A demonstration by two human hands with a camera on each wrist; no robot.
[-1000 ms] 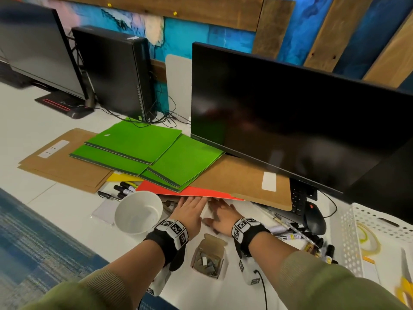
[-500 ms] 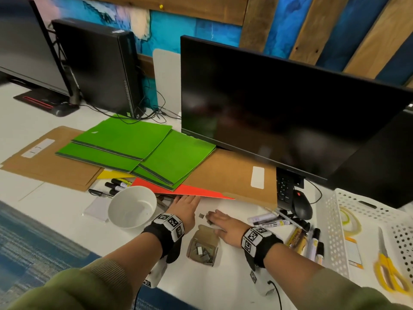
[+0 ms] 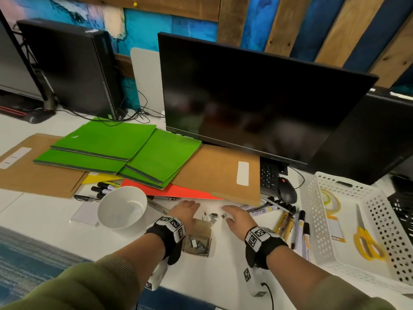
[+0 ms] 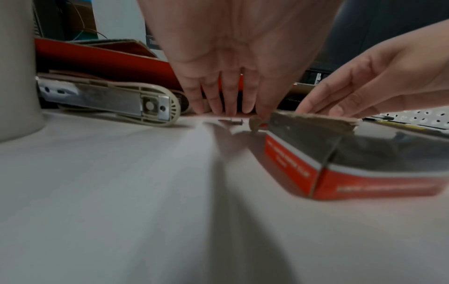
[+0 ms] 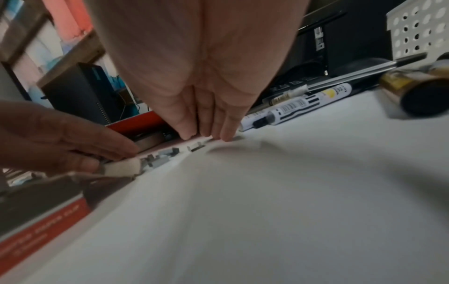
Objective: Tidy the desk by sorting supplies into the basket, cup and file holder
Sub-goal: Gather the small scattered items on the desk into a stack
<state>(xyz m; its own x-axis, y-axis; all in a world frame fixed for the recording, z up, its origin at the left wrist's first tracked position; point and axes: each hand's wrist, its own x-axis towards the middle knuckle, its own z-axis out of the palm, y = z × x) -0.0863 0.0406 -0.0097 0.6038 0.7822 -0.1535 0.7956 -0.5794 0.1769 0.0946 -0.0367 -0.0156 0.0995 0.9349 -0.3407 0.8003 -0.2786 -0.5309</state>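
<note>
Both my hands lie flat on the white desk with fingers straight, in front of the red folder [image 3: 178,192]. Between the left hand [image 3: 186,210] and the right hand [image 3: 233,217] lie several small metal clips [image 3: 212,217], loose on the desk. Just behind the clips an open cardboard clip box [image 3: 197,241] holds more of them. In the left wrist view my left fingertips [image 4: 226,109] touch the desk beside the box [image 4: 340,165]. In the right wrist view my right fingertips [image 5: 206,132] touch the desk by the clips [image 5: 157,162]. Neither hand holds anything.
A white cup [image 3: 121,206] stands left of my hands, with a stapler [image 4: 109,100] behind it. Markers [image 3: 292,224] lie to the right, beside a white perforated basket [image 3: 317,222] holding scissors and tape. Green, brown and red folders are piled under the monitor [image 3: 257,101].
Both hands have drawn back from the red folder's edge towards the clip box and spread apart. Loose clips now show between them.
</note>
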